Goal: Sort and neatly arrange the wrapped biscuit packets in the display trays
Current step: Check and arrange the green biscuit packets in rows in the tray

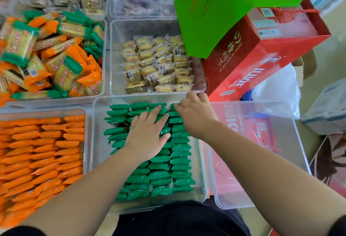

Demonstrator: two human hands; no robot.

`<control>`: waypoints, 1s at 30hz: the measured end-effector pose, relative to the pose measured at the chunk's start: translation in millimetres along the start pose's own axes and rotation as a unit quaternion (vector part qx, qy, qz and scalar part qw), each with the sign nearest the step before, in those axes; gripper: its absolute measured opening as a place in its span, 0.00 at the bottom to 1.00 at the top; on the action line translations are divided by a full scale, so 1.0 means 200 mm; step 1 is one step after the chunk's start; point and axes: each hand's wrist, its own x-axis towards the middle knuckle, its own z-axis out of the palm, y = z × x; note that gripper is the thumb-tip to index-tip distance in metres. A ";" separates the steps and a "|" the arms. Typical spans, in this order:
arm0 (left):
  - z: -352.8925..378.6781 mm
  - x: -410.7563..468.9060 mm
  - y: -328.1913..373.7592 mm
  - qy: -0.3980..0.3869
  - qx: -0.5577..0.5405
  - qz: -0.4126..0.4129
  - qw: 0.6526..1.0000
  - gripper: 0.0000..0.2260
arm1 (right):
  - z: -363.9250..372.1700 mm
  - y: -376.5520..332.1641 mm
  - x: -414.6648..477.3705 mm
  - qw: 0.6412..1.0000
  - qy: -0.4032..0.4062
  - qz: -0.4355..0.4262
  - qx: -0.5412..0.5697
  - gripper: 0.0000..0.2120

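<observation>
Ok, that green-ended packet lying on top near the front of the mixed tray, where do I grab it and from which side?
Pinch the green-ended packet across its long edges at mid-body, coming straight down. It lies face up on top of the pile in the mixed tray, so those edges look exposed; the thin crimped ends would probably slip.

The clear tray (199,160) in the middle holds solid green packets (161,177). Left of it lie plain orange packets (41,153). Beyond it sit pale yellow biscuits (157,65) in see-through wrappers. Beyond and to the left are mixed packets (56,57), orange or green at the ends with yellow middles. To its right rear stands a red box (262,61) with white lettering, under a bright green carton (224,11).
</observation>
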 end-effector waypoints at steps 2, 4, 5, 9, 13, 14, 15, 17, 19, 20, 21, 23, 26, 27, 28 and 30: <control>0.00 -0.09 -0.04 0.027 -0.020 -0.011 0.999 0.28 | 0.03 -0.01 -0.06 0.998 0.027 0.023 0.055 0.20; 0.02 -0.20 -0.08 0.047 -0.044 -0.029 0.997 0.28 | 0.05 -0.05 -0.15 0.989 0.090 0.046 0.103 0.18; 0.05 -0.26 -0.11 0.049 -0.057 -0.039 0.996 0.28 | 0.07 -0.07 -0.20 0.983 0.127 0.050 0.124 0.16; 0.15 -0.52 -0.14 0.022 -0.069 -0.066 0.995 0.29 | 0.16 -0.21 -0.41 0.961 0.153 -0.046 0.225 0.10; 0.22 -0.71 -0.16 -0.005 -0.067 -0.073 0.995 0.30 | 0.21 -0.38 -0.53 0.951 0.060 -0.155 0.262 0.06; 0.23 -0.75 -0.17 -0.016 -0.062 -0.075 0.995 0.30 | 0.22 -0.41 -0.54 0.951 0.027 -0.162 0.261 0.07; 0.25 -0.77 -0.17 -0.022 -0.057 -0.075 0.995 0.30 | 0.22 -0.44 -0.54 0.953 -0.013 -0.159 0.256 0.09; 0.26 -0.79 -0.18 -0.028 -0.060 -0.069 0.995 0.30 | 0.23 -0.48 -0.53 0.962 -0.076 -0.142 0.220 0.14; 0.26 -0.79 -0.18 -0.028 -0.068 -0.062 0.995 0.30 | 0.23 -0.51 -0.52 0.970 -0.098 -0.124 0.184 0.17; 0.26 -0.79 -0.18 -0.024 -0.067 -0.060 0.996 0.30 | 0.23 -0.53 -0.52 0.973 -0.102 -0.116 0.174 0.17; 0.26 -0.79 -0.17 -0.021 -0.064 -0.058 0.996 0.30 | 0.22 -0.54 -0.52 0.975 -0.106 -0.111 0.161 0.17; 0.26 -0.79 -0.16 -0.013 -0.061 -0.055 0.997 0.30 | 0.20 -0.56 -0.52 0.980 -0.111 -0.108 0.126 0.17; 0.26 -0.80 -0.16 -0.008 -0.065 -0.057 0.996 0.29 | 0.18 -0.59 -0.52 0.986 -0.099 -0.106 0.082 0.14; 0.26 -0.81 -0.16 -0.004 -0.064 -0.056 0.996 0.29 | 0.18 -0.60 -0.52 0.987 -0.094 -0.104 0.075 0.13; 0.25 -0.81 -0.16 -0.003 -0.063 -0.055 0.996 0.28 | 0.18 -0.61 -0.53 0.988 -0.089 -0.102 0.074 0.12; 0.25 -0.81 -0.16 -0.003 -0.064 -0.053 0.997 0.28 | 0.19 -0.61 -0.53 0.989 -0.081 -0.094 0.080 0.12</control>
